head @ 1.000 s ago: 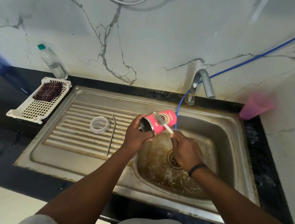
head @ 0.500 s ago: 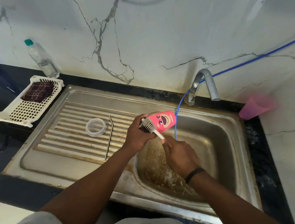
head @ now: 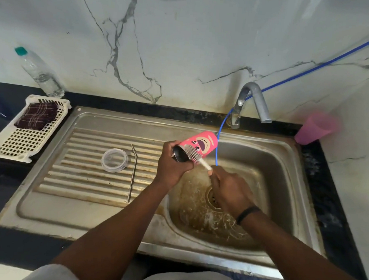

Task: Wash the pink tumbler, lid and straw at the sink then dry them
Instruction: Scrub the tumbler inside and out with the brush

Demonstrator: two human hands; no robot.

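Head view: compared with a second ago, my brush (head: 193, 155) has travelled from the printed side of the pink tumbler (head: 197, 145) down to its open mouth, and the bristles now lie across the rim at the dark opening. Half a second ago the bristle head was already at that end; it sits a little further onto the rim now. I judge the outside scrub to be largely done and the work to be passing to the rim and the inside. The rinse and the drying remain.

My left hand (head: 173, 167) grips the tumbler at its mouth end, fingers curled round the wall and thumb on the near side. The tumbler lies tilted, base up toward the tap (head: 253, 100), over the left edge of the sink (head: 284, 165) basin. My right hand (head: 230, 190) is clenched round the white brush handle, thumb near the top of it; the fingers themselves are hidden behind the back of the hand.

The clear lid (head: 114, 159) and the metal straw (head: 132, 173) lie on the ribbed drainboard to the left, side by side and not touching, well apart from my hands. I judge both still unwashed. No water is seen running from the tap. A dark checked cloth (head: 38, 116) lies in the white basket (head: 14, 145) on the counter, at hand for drying.
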